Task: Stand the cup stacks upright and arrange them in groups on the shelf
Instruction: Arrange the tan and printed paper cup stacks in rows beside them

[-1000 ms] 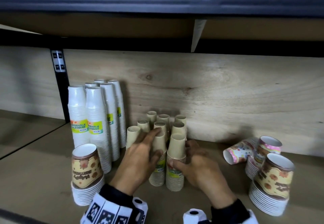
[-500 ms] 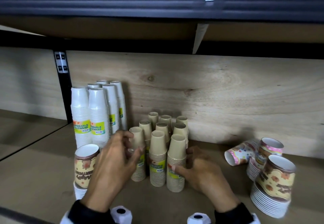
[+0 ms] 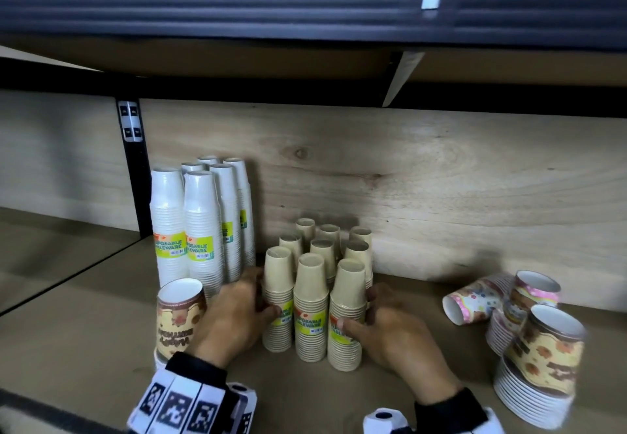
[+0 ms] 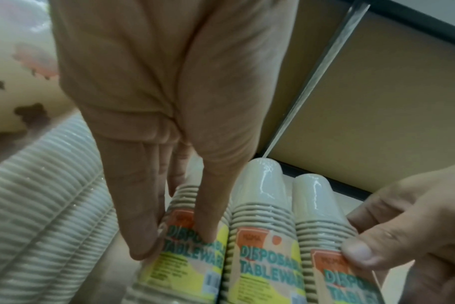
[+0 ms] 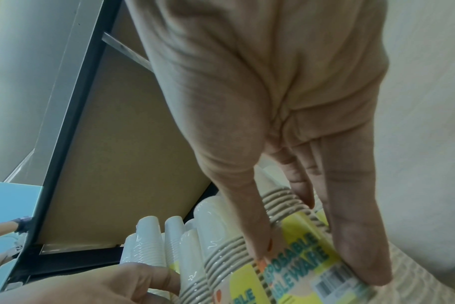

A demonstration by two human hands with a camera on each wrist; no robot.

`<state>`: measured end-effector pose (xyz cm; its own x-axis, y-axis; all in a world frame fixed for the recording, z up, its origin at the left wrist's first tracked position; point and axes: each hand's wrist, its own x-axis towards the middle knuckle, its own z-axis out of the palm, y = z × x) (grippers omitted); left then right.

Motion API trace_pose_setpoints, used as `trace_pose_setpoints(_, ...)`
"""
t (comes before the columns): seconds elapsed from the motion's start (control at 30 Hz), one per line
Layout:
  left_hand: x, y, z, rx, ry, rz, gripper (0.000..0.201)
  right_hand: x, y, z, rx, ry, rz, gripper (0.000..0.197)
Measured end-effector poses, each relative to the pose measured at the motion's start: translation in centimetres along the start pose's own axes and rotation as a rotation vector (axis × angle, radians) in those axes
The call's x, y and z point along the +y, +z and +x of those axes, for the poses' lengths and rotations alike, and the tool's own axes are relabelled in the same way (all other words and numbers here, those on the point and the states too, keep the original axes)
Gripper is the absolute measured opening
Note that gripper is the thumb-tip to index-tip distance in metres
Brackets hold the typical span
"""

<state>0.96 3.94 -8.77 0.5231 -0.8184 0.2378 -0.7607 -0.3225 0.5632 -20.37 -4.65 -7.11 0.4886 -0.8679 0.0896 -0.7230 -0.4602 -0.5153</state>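
Both hands are on the tan cup stacks (image 3: 314, 284), a block of nine standing upright (upside down, bases up) mid-shelf (image 3: 101, 332), close to the wood back panel (image 3: 441, 196).

Left hand (image 3: 230, 315): its fingers (image 4: 143, 226) and thumb wrap the near-left tan stack (image 3: 278, 301) at label height, grasping it. Right hand (image 3: 393, 332): thumb across the label of the near-right tan stack (image 3: 346, 315), its fingers (image 5: 356, 246) curled round the stack's right side, so also grasping. The middle near stack (image 3: 311, 304) sits between the two, touching or nearly touching its neighbours; can't tell which.

Left of that block, just beside it, the white cup stacks (image 3: 200, 223) stand upright in a tight group, taller, w/ yellow-green labels. Nearer, at the left hand's left side, a short stack w/ a brown patterned cup (image 3: 181, 321) on top, mouth up.

Far right of the shelf, well apart from the tan block: a pink patterned stack lying on its side (image 3: 475, 301), another pink-rimmed one (image 3: 529, 294) upright behind it, and a brown patterned stack (image 3: 539, 365) nearest the edge, leaning a bit.

Black-and-white marker bands (image 3: 176, 406) on the left wrist.
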Motion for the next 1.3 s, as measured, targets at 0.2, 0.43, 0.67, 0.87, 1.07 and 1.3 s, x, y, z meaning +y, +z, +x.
trace_pose_setpoints(0.2,0.2,0.3,0.2,-0.011,-0.01,0.015,0.056,-0.3,0.1,0.0,0.007,0.017,-0.005,0.058)
trace_pose_setpoints(0.43,0.4,0.1,0.1,0.003,-0.009,0.023,0.056,-0.3,0.0,0.1,0.001,0.027,0.003,0.059)
trace_pose_setpoints(0.67,1.0,-0.6,-0.6,0.036,0.002,0.026,0.061,-0.2,-0.3,-0.2,-0.024,0.036,0.023,0.063)
trace_pose_setpoints(0.87,2.1,-2.1,-2.1,0.163,0.002,0.037,0.048,0.0,-1.1,-0.5,-0.024,0.083,0.022,0.062)
trace_pose_setpoints(1.07,4.6,-2.6,-4.1,0.151,0.066,0.009,0.03,0.8,-2.7,-2.8,0.077,0.065,0.037,0.06)
trace_pose_setpoints(1.3,11.8,0.1,-6.7,0.011,0.232,-0.081,0.022,5.3,-7.1,-8.0,0.25,0.103,0.213,0.034)
